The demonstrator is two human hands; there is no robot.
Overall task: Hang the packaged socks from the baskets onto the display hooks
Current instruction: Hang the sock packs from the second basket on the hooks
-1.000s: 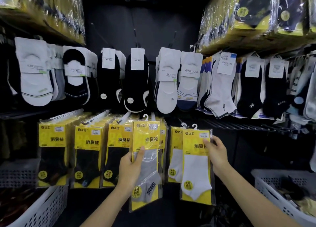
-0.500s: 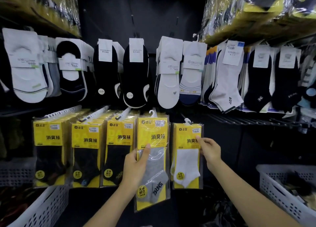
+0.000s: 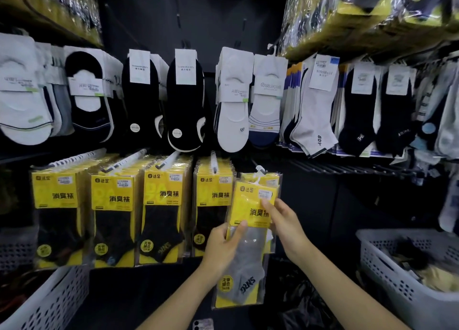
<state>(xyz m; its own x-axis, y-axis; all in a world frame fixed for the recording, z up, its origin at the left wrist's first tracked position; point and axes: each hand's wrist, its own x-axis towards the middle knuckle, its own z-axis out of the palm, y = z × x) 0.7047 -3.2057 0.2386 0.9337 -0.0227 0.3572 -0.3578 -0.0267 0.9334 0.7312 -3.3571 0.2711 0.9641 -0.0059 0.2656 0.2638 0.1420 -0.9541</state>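
Note:
A yellow packet with a grey sock (image 3: 246,235) is held up in front of the lower row of hooks. My left hand (image 3: 222,245) grips its left edge at mid-height, thumb across the clear window. My right hand (image 3: 283,219) pinches the packet's upper right side near the yellow label. Its white hanger sits just below the tip of the rightmost display hook (image 3: 260,168), where another yellow packet (image 3: 272,177) hangs behind it. To the left, full hooks carry yellow packets of dark socks (image 3: 162,213).
A white perforated basket (image 3: 387,280) with dark packets stands at the lower right, another white basket (image 3: 52,302) at the lower left. Loose socks on white cards hang in the upper row (image 3: 233,98). Wrapped yellow bundles (image 3: 372,9) sit on the top shelves.
My left hand carried the grey sock packet to the right, in front of the white sock packet on the rightmost hook. My right hand shifted from that hanging packet onto the grey one.

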